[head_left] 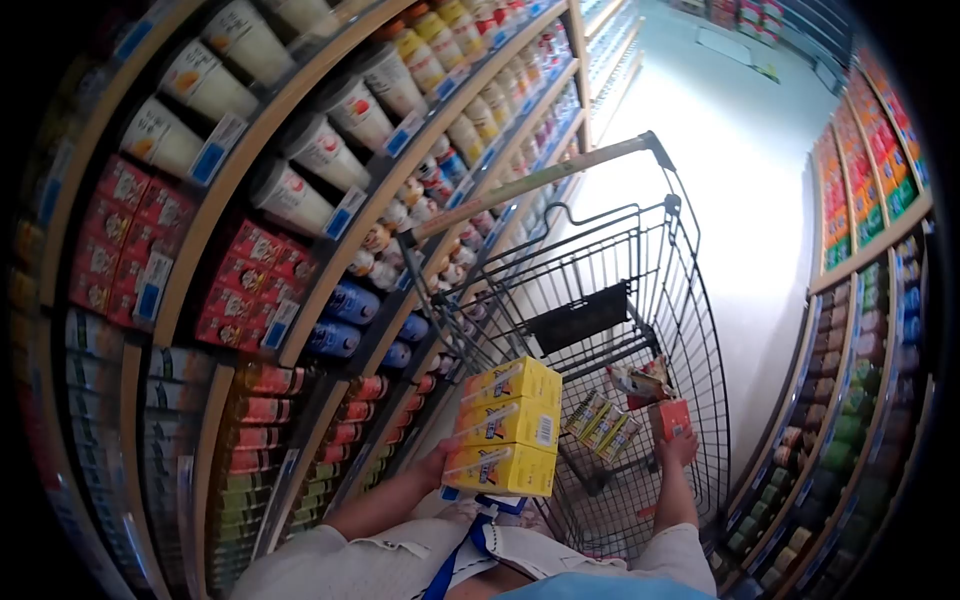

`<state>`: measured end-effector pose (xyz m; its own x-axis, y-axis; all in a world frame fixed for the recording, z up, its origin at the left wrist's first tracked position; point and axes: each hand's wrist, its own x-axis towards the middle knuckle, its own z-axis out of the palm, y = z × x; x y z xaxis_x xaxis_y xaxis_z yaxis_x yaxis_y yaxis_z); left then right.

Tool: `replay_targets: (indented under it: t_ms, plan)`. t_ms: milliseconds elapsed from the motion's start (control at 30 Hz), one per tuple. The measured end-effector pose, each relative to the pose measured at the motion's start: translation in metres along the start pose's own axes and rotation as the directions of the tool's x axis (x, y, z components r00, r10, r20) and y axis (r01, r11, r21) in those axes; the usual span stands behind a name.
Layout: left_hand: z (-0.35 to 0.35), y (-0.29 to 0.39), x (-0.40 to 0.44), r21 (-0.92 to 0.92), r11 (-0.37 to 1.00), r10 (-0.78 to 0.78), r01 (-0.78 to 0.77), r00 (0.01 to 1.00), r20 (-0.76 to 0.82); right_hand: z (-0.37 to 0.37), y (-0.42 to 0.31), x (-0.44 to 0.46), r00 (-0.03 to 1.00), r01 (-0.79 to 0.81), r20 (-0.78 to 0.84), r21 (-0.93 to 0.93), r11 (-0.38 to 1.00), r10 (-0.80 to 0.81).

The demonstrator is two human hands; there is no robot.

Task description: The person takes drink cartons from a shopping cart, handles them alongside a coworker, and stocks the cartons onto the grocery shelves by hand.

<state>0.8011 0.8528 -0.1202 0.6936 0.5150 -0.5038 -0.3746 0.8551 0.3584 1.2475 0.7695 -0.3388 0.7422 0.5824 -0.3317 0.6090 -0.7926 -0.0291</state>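
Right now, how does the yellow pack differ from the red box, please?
Make-up: the yellow pack shows three boxes stacked together; the red box appears single.
Hand: the yellow pack is in the left hand, the red box in the right hand.
Place: the yellow pack is closer to the body; the red box is farther out.
Shared: both are box-shaped.

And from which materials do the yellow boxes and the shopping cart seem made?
The yellow boxes are probably smooth printed cardboard, judging by their flat faces and crisp edges. The shopping cart looks like mostly metal with a dark finish, given its thin wire grid.
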Motion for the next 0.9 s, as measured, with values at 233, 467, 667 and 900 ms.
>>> replay_targets:
  t_ms: [233, 467, 667, 900]
  plan:
    - [0.003, 0.000, -0.034, -0.010, 0.993, 0.118, -0.120, 0.985, -0.122, 0.016, -0.011, 0.019, 0.988, -0.109, 0.102, -0.061, 0.992, 0.115]
    - [0.000, -0.020, -0.068, -0.066, 0.965, 0.241, -0.253, 0.959, -0.148, 0.022, -0.014, 0.000, 0.985, -0.058, 0.153, -0.130, 0.990, 0.078]
    - [-0.003, -0.033, -0.106, -0.095, 0.919, 0.361, -0.382, 0.914, -0.183, -0.084, -0.004, -0.086, 0.945, -0.203, 0.307, 0.820, 0.535, -0.113]
    - [-0.003, -0.061, -0.174, -0.058, 0.843, 0.511, -0.535, 0.830, -0.221, -0.214, -0.045, -0.172, 0.866, -0.151, 0.183, 0.983, 0.105, -0.465]
